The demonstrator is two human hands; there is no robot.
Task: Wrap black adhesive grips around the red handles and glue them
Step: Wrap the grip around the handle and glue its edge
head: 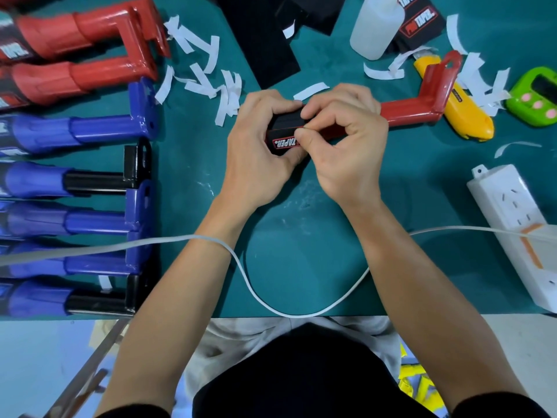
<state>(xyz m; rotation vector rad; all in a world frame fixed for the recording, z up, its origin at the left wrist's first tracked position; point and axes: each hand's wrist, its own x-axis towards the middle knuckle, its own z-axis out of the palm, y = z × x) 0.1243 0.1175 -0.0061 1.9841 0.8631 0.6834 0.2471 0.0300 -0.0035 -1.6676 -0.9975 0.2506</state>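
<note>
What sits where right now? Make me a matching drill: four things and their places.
Things:
1. bottle
2. timer
3. power strip
4. grip

Places:
A. near side, at the right edge
B. held by left hand and right hand
C. far side, right of centre
D. just right of the knife

Pairs: 1-C, 2-D, 3-A, 4-B

Bright, even overhead light, colours saturated; faint soft shadow on the green mat beneath the left hand and right hand; specular glints on the red handles top left; wide-angle bowing at edges, blue handles smeared, centre sharp.
</note>
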